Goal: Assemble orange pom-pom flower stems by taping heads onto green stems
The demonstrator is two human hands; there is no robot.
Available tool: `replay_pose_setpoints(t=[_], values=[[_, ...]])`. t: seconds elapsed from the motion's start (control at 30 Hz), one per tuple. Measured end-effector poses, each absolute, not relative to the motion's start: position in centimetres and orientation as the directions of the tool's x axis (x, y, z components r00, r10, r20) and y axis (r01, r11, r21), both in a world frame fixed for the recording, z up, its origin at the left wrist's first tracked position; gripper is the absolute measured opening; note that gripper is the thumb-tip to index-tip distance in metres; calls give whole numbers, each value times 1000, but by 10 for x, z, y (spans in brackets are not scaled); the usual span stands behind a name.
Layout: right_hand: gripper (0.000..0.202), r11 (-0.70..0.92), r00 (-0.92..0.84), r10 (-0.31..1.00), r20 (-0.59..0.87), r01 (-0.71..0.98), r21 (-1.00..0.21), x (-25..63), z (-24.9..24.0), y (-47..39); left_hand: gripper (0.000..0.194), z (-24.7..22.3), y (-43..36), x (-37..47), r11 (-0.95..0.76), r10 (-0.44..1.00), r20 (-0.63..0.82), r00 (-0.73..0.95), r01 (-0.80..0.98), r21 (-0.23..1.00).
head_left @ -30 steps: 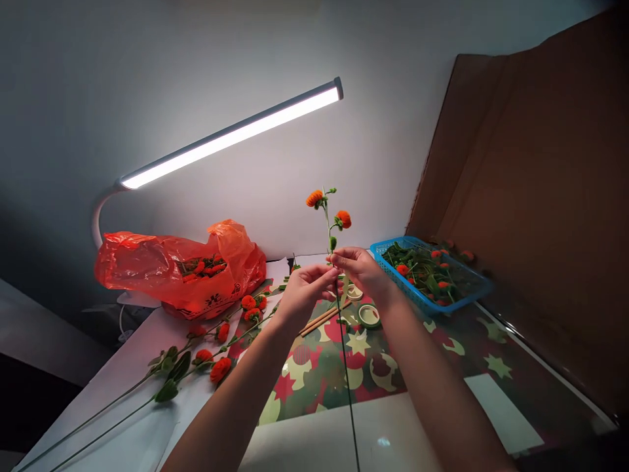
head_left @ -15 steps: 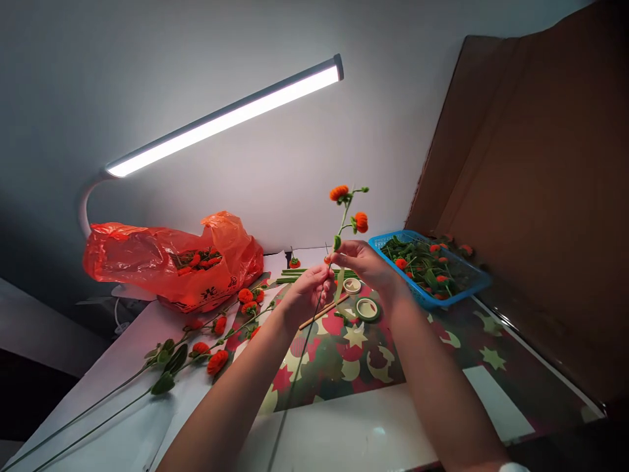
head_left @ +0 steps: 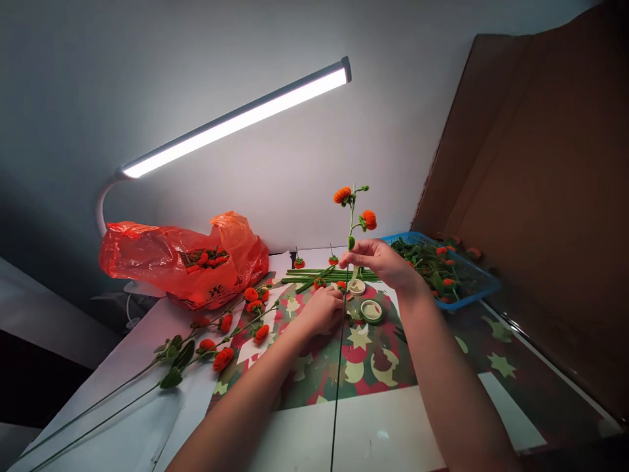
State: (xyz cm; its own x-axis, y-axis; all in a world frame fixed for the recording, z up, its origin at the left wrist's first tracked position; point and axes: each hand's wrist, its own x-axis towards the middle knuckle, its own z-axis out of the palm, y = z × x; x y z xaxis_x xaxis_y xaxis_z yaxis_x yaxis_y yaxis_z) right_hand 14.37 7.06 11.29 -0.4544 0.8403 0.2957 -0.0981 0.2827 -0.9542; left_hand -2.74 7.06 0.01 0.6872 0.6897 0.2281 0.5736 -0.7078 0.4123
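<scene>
Right of centre, our right hand [head_left: 386, 263] pinches a thin-stemmed spray with fuzzy, ribbed orange blooms [head_left: 351, 243]. Mid-frame, our left hand [head_left: 322, 311] bends over the star-patterned sheet [head_left: 360, 337]; its grip we cannot tell.

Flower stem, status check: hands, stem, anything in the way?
Right hand pinching flower stem, roughly upright. Left hand low at patterned mat, fingertips hidden, grip unclear. Stem's flowers unobstructed; green tape roll nearby.
</scene>
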Motion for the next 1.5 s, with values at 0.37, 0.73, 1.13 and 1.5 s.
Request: replay_pose_setpoints(t=[0.37, 0.73, 1.13, 1.5], values=[[23, 307, -495, 814, 303, -76, -949, 143, 118, 66, 21, 39, 85, -47, -246, 949, 231, 213, 49, 968], [24, 288, -465, 834, 296, -90, -953, 131, 115, 65, 22, 91, 39, -24, 66, 989, 36, 142, -652, 755], [24, 347, -391, 863, 320, -2, -938, 130, 119, 60, 22, 91, 34, -26, -266, 963, 259, -72, -386, 883], [19, 501, -387, 802, 454, 23, -865, 124, 111, 66, 18, 92, 29, -25, -444, 896, 433, -103, -128, 887]])
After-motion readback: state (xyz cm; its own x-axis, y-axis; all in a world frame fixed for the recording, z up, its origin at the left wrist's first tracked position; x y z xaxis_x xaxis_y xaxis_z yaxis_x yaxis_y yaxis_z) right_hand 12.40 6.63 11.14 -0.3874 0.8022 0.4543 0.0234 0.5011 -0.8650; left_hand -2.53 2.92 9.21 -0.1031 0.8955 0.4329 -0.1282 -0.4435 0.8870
